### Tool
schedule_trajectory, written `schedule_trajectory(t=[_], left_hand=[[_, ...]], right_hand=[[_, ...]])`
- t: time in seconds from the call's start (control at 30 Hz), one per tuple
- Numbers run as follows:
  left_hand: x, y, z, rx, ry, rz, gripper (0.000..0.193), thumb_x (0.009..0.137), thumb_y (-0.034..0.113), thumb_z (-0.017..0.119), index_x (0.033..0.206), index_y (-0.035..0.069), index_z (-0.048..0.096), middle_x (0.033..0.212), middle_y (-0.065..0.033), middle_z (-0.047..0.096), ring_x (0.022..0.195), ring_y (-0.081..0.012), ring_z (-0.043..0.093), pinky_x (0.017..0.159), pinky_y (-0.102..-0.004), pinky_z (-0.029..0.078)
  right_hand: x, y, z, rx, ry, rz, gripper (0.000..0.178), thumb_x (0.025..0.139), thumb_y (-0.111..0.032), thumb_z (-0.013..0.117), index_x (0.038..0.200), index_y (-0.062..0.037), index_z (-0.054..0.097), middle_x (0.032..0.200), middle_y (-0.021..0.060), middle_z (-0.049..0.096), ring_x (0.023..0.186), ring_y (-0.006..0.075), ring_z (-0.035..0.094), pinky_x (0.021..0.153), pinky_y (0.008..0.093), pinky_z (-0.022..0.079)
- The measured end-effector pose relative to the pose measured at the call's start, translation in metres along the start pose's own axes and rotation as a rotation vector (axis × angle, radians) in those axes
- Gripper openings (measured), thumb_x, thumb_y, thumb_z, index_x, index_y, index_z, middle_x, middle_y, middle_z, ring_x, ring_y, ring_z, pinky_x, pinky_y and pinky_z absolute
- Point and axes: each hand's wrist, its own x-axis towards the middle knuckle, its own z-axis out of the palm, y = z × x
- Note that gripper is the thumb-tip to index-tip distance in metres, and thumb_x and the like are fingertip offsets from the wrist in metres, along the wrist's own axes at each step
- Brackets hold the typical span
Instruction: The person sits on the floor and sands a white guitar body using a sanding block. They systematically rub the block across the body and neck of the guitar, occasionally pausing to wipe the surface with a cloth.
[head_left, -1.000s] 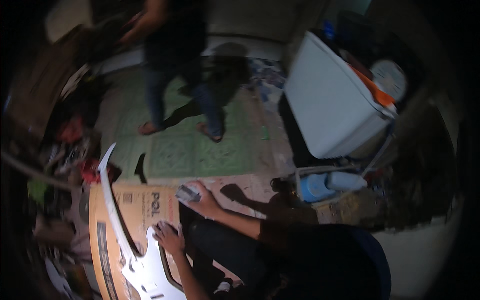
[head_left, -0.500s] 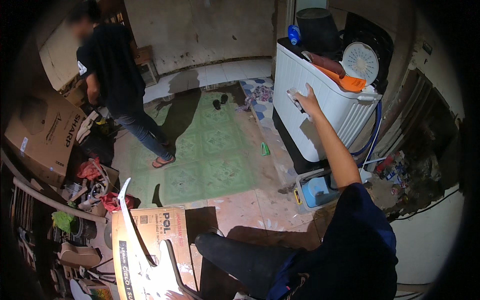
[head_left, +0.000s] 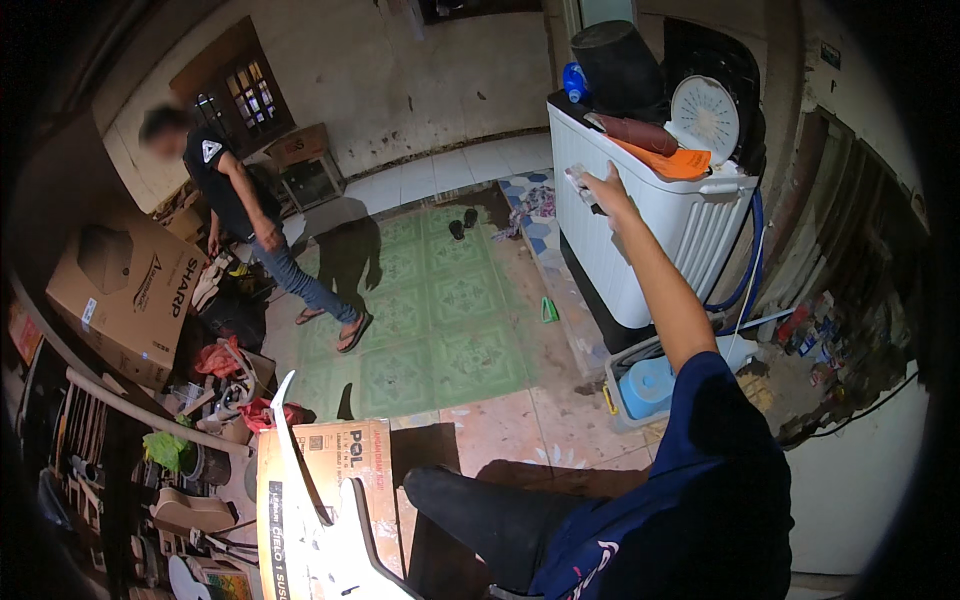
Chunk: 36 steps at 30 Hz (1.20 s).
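1. Right hand (head_left: 612,195), 1: raised at the upper right of the frame, fingers closed around a pale block (head_left: 578,177). 1.0 s ago we had it low, at lower centre beside the cardboard; it has since gone up and outward.
2. Washing machine (head_left: 600,240), 1, white: directly behind the raised hand. We cannot tell whether block or hand touches it.
3. Left hand: out of view; grip not known to us. 1.0 s ago it lay on the guitar body, and 0.5 s ago it showed at the lower edge.
4. White guitar (head_left: 345,545), 1: lower left of centre, flat on the cardboard (head_left: 378,455), brightly lit, its lower end cut off by the frame.
5. Co-worker (head_left: 228,195), 1: upper left, further left on the green flooring than 1.0 s ago, clear of the guitar.
6. Our reading: with the block well apart from the guitar, handwork on its surface appears paused.
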Motion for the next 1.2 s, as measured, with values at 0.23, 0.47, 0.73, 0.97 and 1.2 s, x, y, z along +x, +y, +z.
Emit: schedule_trajectory(t=[0.23, 0.47, 0.73, 0.97, 1.2], left_hand=[[-0.015, -0.054, -0.024, 0.073, -0.408, -0.253, 0.093, 0.099, 0.068, 0.038, 0.156, -0.004, 0.030, 0.164, -0.0288, 0.021, 0.153, -0.0452, 0.015, 0.121, -0.0614, 0.016], [-0.002, -0.029, -0.106, 0.008, -0.454, -0.503, 0.093, 0.098, 0.065, 0.045, 0.160, 0.000, 0.021, 0.169, -0.0215, 0.012, 0.157, -0.0376, 0.008, 0.120, -0.0638, 0.015], [-0.021, -0.024, -0.069, 0.153, -0.327, -0.500, 0.093, 0.097, 0.072, 0.037, 0.157, 0.001, 0.031, 0.165, -0.0226, 0.024, 0.151, -0.0435, 0.024, 0.116, -0.0593, 0.029], [-0.023, -0.098, 0.002, 0.151, -0.001, -0.302, 0.060, 0.087, 0.049, 0.065, 0.108, -0.007, 0.072, 0.108, -0.0296, 0.069, 0.100, -0.0467, 0.065, 0.089, -0.0562, 0.050], [-0.042, -0.098, 0.030, 0.349, 0.092, -0.076, 0.050, 0.090, 0.047, 0.058, 0.090, 0.001, 0.076, 0.088, -0.0209, 0.072, 0.082, -0.0401, 0.069, 0.074, -0.0541, 0.053]], right_hand=[[0.039, 0.034, -0.025, 0.019, -0.219, 0.022, 0.061, 0.089, -0.057, 0.066, 0.134, -0.0159, 0.067, 0.112, 0.0027, 0.065, 0.093, 0.0171, 0.058, 0.077, 0.0305, 0.044], [0.019, 0.034, 0.014, 0.267, -0.157, 0.060, 0.057, 0.088, -0.034, 0.073, 0.135, -0.0051, 0.062, 0.126, 0.0072, 0.063, 0.107, 0.0167, 0.061, 0.078, 0.0275, 0.048], [0.023, 0.022, 0.011, 0.064, -0.173, 0.050, 0.094, 0.087, -0.055, 0.071, 0.157, -0.0047, 0.035, 0.139, 0.0165, 0.060, 0.126, 0.0287, 0.058, 0.109, 0.0405, 0.040], [0.012, -0.013, 0.037, 0.142, 0.031, 0.099, 0.118, 0.082, -0.041, 0.080, 0.162, -0.0040, 0.002, 0.152, 0.0284, 0.041, 0.128, 0.0345, 0.056, 0.105, 0.0443, 0.047], [-0.002, -0.015, 0.005, 0.166, 0.047, 0.056, 0.114, 0.082, -0.040, 0.079, 0.162, -0.0034, 0.006, 0.143, 0.0250, 0.051, 0.126, 0.0313, 0.057, 0.098, 0.0452, 0.051]])
